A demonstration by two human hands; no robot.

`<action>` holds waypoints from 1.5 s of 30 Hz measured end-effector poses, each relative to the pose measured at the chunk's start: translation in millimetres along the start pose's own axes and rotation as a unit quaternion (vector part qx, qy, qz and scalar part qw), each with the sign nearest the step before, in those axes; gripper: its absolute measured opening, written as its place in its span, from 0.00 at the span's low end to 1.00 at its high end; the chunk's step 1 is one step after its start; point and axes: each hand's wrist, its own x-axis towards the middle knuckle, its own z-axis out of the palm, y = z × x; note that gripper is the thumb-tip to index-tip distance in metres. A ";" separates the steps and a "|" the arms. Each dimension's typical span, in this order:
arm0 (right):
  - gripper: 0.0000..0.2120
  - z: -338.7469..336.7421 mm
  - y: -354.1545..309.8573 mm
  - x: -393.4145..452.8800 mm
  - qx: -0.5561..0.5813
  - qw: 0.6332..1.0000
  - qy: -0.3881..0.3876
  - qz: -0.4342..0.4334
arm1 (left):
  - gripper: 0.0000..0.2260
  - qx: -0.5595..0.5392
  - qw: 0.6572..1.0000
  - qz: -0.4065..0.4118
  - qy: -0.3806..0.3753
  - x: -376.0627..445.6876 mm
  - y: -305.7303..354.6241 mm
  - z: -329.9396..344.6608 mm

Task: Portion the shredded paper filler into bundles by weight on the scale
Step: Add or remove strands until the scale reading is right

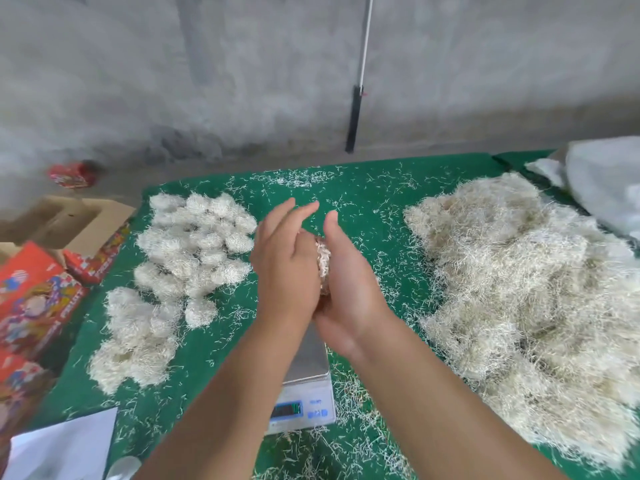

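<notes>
White shredded paper, a small wad (322, 263) of it, is being pressed between two palms above the middle of the green cloth (363, 188), and only a sliver of the wad is showing between them. The left hand (287, 268) is lying flat against it with fingers straight and pointing toward 12 o'clock; the right hand (346, 282) is facing it from the 3 o'clock side, fingers likewise straight, so neither is curling round the paper. Just below the hands, toward 6 o'clock, a digital scale (304, 393) is sitting with its steel platter partly hidden by the wrists and its display too blurred to read. At 9 o'clock a cluster of finished bundles (194, 244) is resting on the cloth, with more at 8 o'clock. At 3 o'clock a large loose heap of filler (519, 289) is spreading toward the table's edge. Stray strands are littering the cloth all round. Colourful cartons (38, 292) are standing off the table at 9 o'clock, and a white sheet (65, 448) is lying at 7 o'clock.
</notes>
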 end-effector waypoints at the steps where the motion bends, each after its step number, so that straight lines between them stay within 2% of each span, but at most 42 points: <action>1: 0.25 4.9 -3.4 0.4 -0.017 1.000 -0.004 -0.022 | 0.23 0.016 1.000 0.005 0.001 6.1 6.5 -1.6; 5: 0.22 14.6 -23.1 4.2 -0.115 0.987 0.005 -0.111 | 0.21 0.081 0.995 0.057 0.030 12.5 26.0 -1.4; 9: 0.20 6.8 -45.3 15.1 -0.214 0.964 0.009 -0.158 | 0.27 0.084 0.992 0.097 0.016 1.8 36.2 1.2; 11: 0.15 1.1 -49.3 20.1 -0.182 0.973 -0.011 -0.138 | 0.28 0.086 0.986 0.141 0.006 -9.1 38.0 4.4; 13: 0.15 -2.6 -48.1 27.0 -0.124 0.988 -0.030 -0.083 | 0.28 0.109 0.975 0.194 -0.007 -15.9 36.7 7.5; 15: 0.09 -4.1 -42.8 29.0 -0.096 0.993 -0.050 -0.048 | 0.29 0.134 0.968 0.210 -0.007 -13.5 33.2 7.8; 16: 0.10 -1.4 -42.6 26.0 -0.086 0.994 -0.062 -0.038 | 0.30 0.154 0.966 0.206 0.001 -10.2 30.9 6.7; 18: 0.29 -1.5 -43.3 23.1 -0.023 0.993 -0.090 0.067 | 0.32 0.212 0.958 0.190 0.025 -3.8 24.6 3.7; 20: 0.39 -4.2 -46.0 21.0 -0.015 0.988 -0.108 0.110 | 0.28 0.261 0.947 0.182 0.043 -1.1 17.0 2.6; 24: 0.43 -5.8 -49.6 15.9 -0.028 0.988 -0.109 0.107 | 0.19 0.172 0.963 0.195 0.065 -3.5 11.1 8.4; 27: 0.31 -1.6 -55.2 9.7 -0.054 0.991 -0.099 0.068 | 0.20 0.102 0.976 0.179 0.064 1.6 19.7 8.6; 30: 0.23 0.3 -55.8 7.3 -0.030 0.993 -0.104 0.056 | 0.23 0.043 0.978 0.192 0.064 11.2 25.8 6.4; 32: 0.28 -2.3 -53.8 8.3 -0.028 0.993 -0.105 0.052 | 0.21 -0.027 0.987 0.131 0.084 18.7 26.3 5.2; 34: 0.33 -6.9 -50.3 7.8 -0.045 0.993 -0.103 0.049 | 0.20 -0.117 0.987 0.021 0.110 25.3 24.1 2.7; 37: 0.20 -17.8 -39.8 8.2 -0.127 0.987 -0.100 0.017 | 0.18 -0.190 0.974 -0.060 0.111 25.0 15.3 -4.7; 38: 0.16 -21.8 -34.6 8.9 -0.155 0.982 -0.106 0.012 | 0.17 -0.188 0.976 -0.073 0.081 21.4 12.1 -5.4; 40: 0.15 -31.9 -24.6 13.4 -0.207 0.974 -0.088 -0.017 | 0.16 -0.173 0.980 -0.098 -0.009 10.9 2.0 -3.7; 43: 0.12 -47.2 -14.4 17.6 -0.257 0.965 0.002 -0.057 | 0.13 -0.172 0.966 -0.160 -0.110 -6.0 -20.8 -8.6; 45: 0.10 -58.9 -6.3 20.5 -0.250 0.965 0.065 -0.050 | 0.27 -0.139 0.958 -0.198 -0.154 -17.5 -40.5 -19.5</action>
